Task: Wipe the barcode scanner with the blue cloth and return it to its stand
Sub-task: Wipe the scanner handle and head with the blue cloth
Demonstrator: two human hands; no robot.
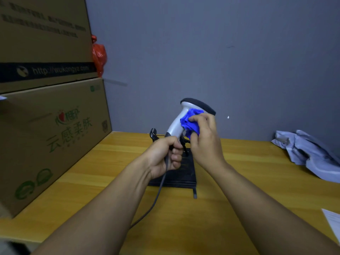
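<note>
The barcode scanner (185, 111) is white with a black head and is held upright above the wooden table (230, 181). My left hand (165, 155) grips the bottom of its handle, where a grey cable (156, 196) hangs down toward me. My right hand (206, 142) presses the bunched blue cloth (191, 122) against the scanner's neck, just under the head. The black stand (184, 173) sits on the table directly below and behind my hands, its flat base partly hidden and its forked cradle (153, 134) showing left of the scanner.
Two stacked cardboard boxes (51, 126) fill the left side at the table's edge, with a red plastic bag (99, 56) behind them. A crumpled grey bag (309, 153) lies at the right. A white paper (333, 223) lies at the right front. A grey wall (220, 52) backs the table.
</note>
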